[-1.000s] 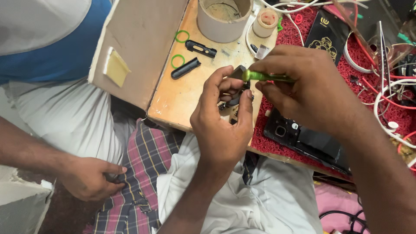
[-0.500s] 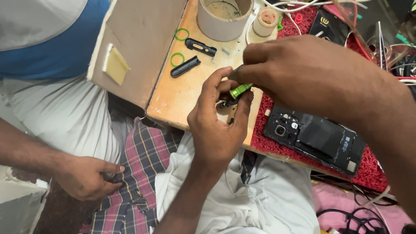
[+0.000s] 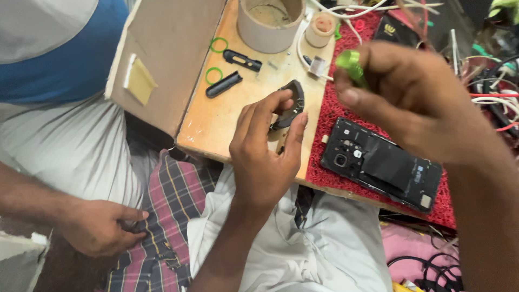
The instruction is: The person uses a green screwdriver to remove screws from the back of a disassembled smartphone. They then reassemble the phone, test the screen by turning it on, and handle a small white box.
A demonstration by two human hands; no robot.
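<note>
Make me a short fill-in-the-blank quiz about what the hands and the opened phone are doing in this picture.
1. The left hand pinches a small curved dark ____ part.
2. The right hand grips a tool with a ____ handle.
3. The opened phone lies on a ____ mat.
4. Two green rings lie on the ____ board.

Missing words: plastic; green; red; wooden

Bare wooden board (image 3: 227, 119) mid-frame is open for a pass. Top edge blocked by white cylinder (image 3: 270, 24), small spool (image 3: 320, 28). Opened phone (image 3: 381, 167) occupies red mat (image 3: 330, 116); cable tangle (image 3: 494, 92) crowds upper right.
</note>
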